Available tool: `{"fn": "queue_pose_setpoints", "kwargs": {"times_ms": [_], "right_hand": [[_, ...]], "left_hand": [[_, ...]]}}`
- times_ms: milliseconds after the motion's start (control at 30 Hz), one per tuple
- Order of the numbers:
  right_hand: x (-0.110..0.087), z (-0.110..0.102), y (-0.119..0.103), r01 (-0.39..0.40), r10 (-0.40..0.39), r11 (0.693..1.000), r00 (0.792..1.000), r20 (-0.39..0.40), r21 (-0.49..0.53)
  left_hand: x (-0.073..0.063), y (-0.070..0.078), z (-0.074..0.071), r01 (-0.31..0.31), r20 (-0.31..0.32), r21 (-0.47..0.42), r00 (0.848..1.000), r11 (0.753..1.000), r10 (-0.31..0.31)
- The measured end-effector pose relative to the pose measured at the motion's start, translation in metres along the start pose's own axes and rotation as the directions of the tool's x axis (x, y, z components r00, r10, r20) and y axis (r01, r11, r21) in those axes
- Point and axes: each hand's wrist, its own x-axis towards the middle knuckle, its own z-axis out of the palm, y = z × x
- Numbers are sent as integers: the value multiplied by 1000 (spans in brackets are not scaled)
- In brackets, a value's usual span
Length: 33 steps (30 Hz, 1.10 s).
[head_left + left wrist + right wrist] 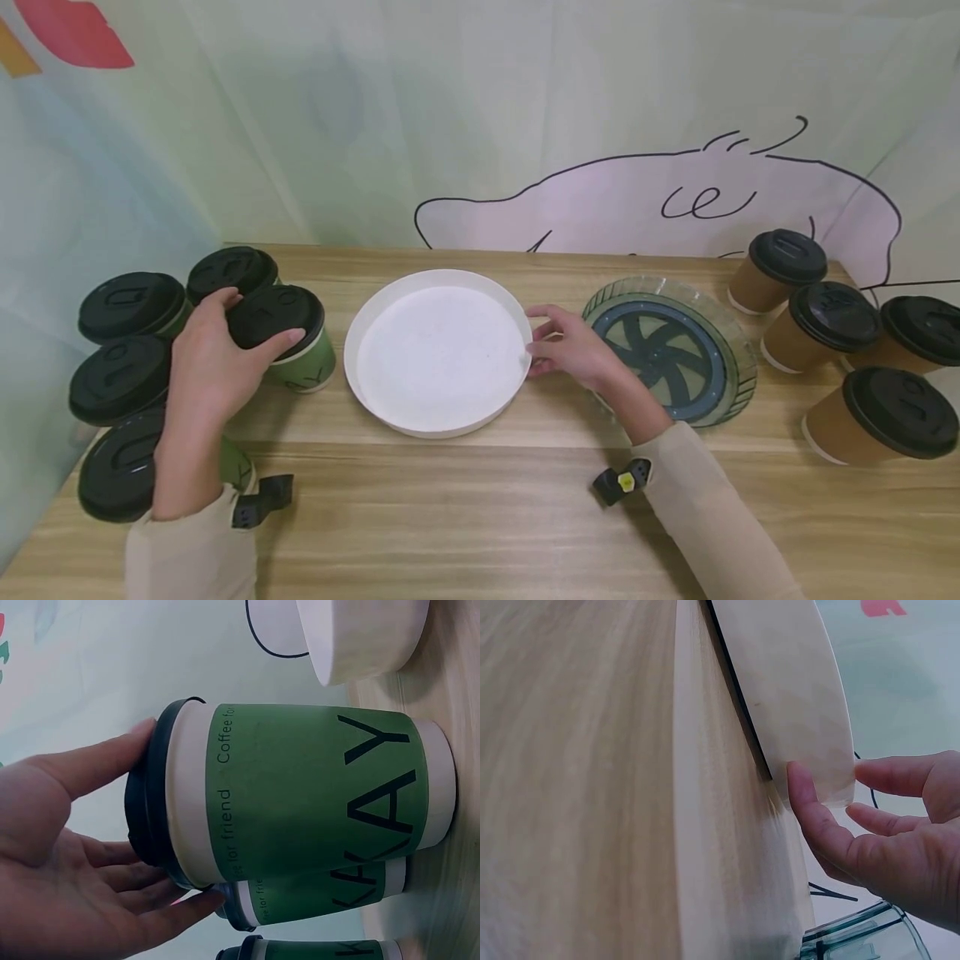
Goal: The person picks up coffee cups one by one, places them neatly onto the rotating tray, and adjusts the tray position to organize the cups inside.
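Note:
My left hand (213, 358) grips the black lid of a green paper cup (306, 367), thumb on one side and fingers round the other. In the left wrist view that cup (315, 787) stands upright on the table, dark lettering on its sleeve. At the right edge of a white round tray (442, 358), my right hand (573, 350) holds the rim with its fingertips. The right wrist view shows a finger against the outer wall of the tray (795, 690) and others at the rim.
More green cups with black lids (123, 379) crowd the left side. Right of the tray lies a clear ribbed plate (738, 358) with a dark blue wheel pattern. Several brown lidded cups (843, 425) stand at the far right. A printed cloth (360, 125) hangs behind the wooden table (420, 517).

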Motion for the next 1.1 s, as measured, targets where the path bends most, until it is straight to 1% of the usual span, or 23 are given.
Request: {"fn": "queue_pose_setpoints", "kwargs": {"times_ms": [200, 400, 800, 1100], "right_hand": [[0, 0, 0, 9, -9, 1000, 1000, -1, 7], [1, 0, 2, 11, -11, 1000, 1000, -3, 13], [1, 1, 3, 9, -9, 1000, 1000, 1, 17], [-1, 0, 1, 14, -14, 1000, 1000, -2, 7]], "left_hand": [[-1, 3, -1, -7, -1, 13, 1000, 1000, 7], [-2, 5, -3, -19, -7, 7, 1000, 1000, 19], [-8, 17, -12, -20, -37, 3, 999, 1000, 20], [-10, 23, -18, -44, -64, -8, 997, 999, 44]]}}
